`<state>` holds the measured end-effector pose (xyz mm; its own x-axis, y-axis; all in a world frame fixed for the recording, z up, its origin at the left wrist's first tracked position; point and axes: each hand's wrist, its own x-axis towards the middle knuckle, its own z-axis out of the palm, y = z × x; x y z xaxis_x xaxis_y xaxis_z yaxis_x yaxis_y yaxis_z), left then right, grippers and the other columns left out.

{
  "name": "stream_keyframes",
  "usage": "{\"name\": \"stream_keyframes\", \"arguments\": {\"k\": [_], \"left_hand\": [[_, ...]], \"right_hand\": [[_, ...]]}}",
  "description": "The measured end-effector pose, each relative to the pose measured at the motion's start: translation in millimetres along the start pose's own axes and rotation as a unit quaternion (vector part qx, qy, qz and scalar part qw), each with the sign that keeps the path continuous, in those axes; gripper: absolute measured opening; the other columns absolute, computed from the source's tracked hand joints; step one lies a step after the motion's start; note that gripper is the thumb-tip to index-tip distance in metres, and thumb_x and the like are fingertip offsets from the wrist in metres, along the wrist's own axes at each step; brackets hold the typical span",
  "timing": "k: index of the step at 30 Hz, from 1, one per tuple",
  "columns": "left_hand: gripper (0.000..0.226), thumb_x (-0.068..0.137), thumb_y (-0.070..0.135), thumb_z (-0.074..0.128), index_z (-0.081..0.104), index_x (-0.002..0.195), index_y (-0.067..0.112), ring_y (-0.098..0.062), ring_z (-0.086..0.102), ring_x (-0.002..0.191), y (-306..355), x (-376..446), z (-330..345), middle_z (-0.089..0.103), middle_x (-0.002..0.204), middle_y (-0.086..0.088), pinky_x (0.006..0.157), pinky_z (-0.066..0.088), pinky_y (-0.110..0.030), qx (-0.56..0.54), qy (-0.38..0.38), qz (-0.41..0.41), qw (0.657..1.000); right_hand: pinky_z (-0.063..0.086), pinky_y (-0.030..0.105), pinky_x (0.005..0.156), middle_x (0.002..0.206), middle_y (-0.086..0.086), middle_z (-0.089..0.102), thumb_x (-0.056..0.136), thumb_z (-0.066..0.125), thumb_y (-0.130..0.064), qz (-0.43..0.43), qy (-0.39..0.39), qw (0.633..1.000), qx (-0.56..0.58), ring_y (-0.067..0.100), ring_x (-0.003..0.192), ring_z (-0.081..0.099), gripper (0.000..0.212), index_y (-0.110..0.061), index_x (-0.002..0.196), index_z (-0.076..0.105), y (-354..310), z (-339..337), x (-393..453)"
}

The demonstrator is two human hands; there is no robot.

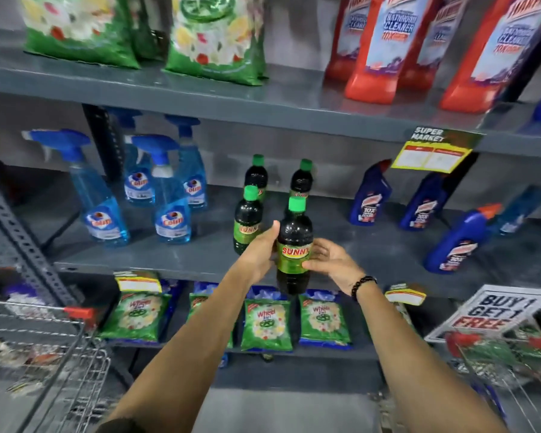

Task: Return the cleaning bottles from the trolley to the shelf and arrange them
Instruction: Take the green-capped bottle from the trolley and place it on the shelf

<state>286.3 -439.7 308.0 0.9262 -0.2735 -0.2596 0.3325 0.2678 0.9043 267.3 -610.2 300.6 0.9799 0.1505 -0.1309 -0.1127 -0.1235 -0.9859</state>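
Holding a dark plastic bottle with a green cap and a green "SUNNY" label between both hands, we keep it upright just over the front edge of the grey metal middle shelf. Our left hand presses against the bottle's left side, thumb raised along it, the fingers curled loosely round the body. Our right hand cups the right side, its fingers half open and touching the label; a dark beaded bracelet sits on that wrist. Whether the bottle's base rests on the shelf we cannot tell.

Three matching green-capped dark bottles stand behind it towards the shelf's back edge. Towards the left end of the same shelf stand blue spray bottles of clear blue liquid; towards the right end are dark blue angled-neck cleaner bottles, one tilted near the front edge.

On the shelf above stand red bathroom cleaner bottles at the right and green printed pouches at the left. Below, green "Wheel" packets line the lower shelf. A wire trolley with a red handle cap sits at the lower left corner.
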Motion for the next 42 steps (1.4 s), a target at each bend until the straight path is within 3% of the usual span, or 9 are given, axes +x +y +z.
{"name": "stream_keyframes", "arguments": {"k": [5,10,14,21,26,29,33,38,42], "left_hand": [[0.041,0.099,0.029,0.033,0.048,0.131,0.008,-0.028,0.049,0.126,-5,54,25,0.051,0.139,-0.015,0.099,0.039,-0.036,-0.031,0.030,-0.015,0.999],[0.042,0.100,0.017,0.029,0.040,0.136,-0.002,-0.031,0.048,0.123,4,98,36,0.044,0.142,-0.024,0.097,0.038,-0.038,-0.131,0.049,0.004,0.990],[0.042,0.099,0.017,0.030,0.041,0.135,-0.003,-0.025,0.050,0.110,2,114,38,0.045,0.141,-0.026,0.093,0.042,-0.036,-0.128,0.057,0.011,0.990],[0.045,0.099,0.030,0.032,0.044,0.134,0.005,-0.022,0.046,0.127,-8,102,39,0.045,0.144,-0.014,0.097,0.034,-0.027,-0.088,0.091,-0.041,0.991],[0.053,0.098,0.037,0.029,0.029,0.144,0.009,-0.022,0.027,0.141,-24,40,28,0.029,0.154,-0.007,0.112,0.024,-0.032,-0.019,0.097,-0.086,0.991],[0.048,0.098,0.037,0.032,0.043,0.133,0.007,-0.026,0.042,0.129,-41,-11,2,0.046,0.138,-0.010,0.106,0.030,-0.036,-0.013,0.109,-0.078,0.991],[0.031,0.099,0.030,0.032,0.044,0.071,0.027,0.000,0.047,0.062,-59,-91,-59,0.050,0.068,0.013,0.059,0.041,-0.012,-0.070,0.157,-0.039,0.984],[0.025,0.097,0.021,0.039,0.052,0.077,0.020,-0.009,0.046,0.070,-69,-195,-160,0.049,0.074,0.002,0.066,0.042,-0.020,-0.097,0.294,0.031,0.950],[0.027,0.097,0.020,0.037,0.054,0.077,0.015,-0.001,0.048,0.049,-80,-281,-251,0.047,0.064,-0.003,0.053,0.039,-0.019,-0.095,0.431,0.040,0.896]], "right_hand": [[0.045,0.030,0.091,0.122,0.013,0.053,0.067,0.068,0.014,0.007,0.067,0.998,-0.017,0.024,0.112,0.052,0.063,0.000,0.123,0.043,23,-21,43],[0.040,0.041,0.105,0.132,0.024,0.051,0.066,0.071,0.010,-0.004,0.091,0.995,-0.037,0.031,0.123,0.049,0.065,0.003,0.125,0.043,35,-40,90],[0.038,0.034,0.103,0.134,0.019,0.050,0.068,0.070,0.009,0.002,0.072,0.996,-0.046,0.022,0.121,0.048,0.066,-0.002,0.127,0.042,34,-51,106],[0.034,0.036,0.107,0.138,0.008,0.045,0.075,0.064,0.008,0.017,0.078,0.994,-0.074,0.021,0.129,0.041,0.072,-0.013,0.136,0.034,39,-48,97],[0.032,0.042,0.111,0.147,0.014,0.035,0.082,0.060,-0.001,0.060,0.234,0.967,-0.083,0.025,0.134,0.036,0.068,-0.009,0.141,0.026,41,-19,67],[0.036,0.038,0.107,0.141,0.015,0.044,0.084,0.059,-0.008,0.061,0.286,0.952,-0.095,0.026,0.128,0.044,0.058,-0.007,0.136,0.035,43,28,33],[0.037,0.034,0.103,0.140,0.014,0.046,0.087,0.055,-0.009,0.043,0.214,0.969,-0.113,0.026,0.127,0.045,0.051,-0.004,0.134,0.038,44,127,-16],[0.036,0.024,0.100,0.136,0.020,0.048,0.083,0.055,0.002,-0.010,0.048,0.986,-0.161,0.028,0.124,0.048,0.046,0.003,0.128,0.045,46,276,-58],[0.035,0.041,0.110,0.138,0.019,0.047,0.085,0.054,-0.002,-0.027,-0.119,0.973,-0.197,0.027,0.128,0.045,0.045,0.000,0.129,0.045,49,405,-82]]}}
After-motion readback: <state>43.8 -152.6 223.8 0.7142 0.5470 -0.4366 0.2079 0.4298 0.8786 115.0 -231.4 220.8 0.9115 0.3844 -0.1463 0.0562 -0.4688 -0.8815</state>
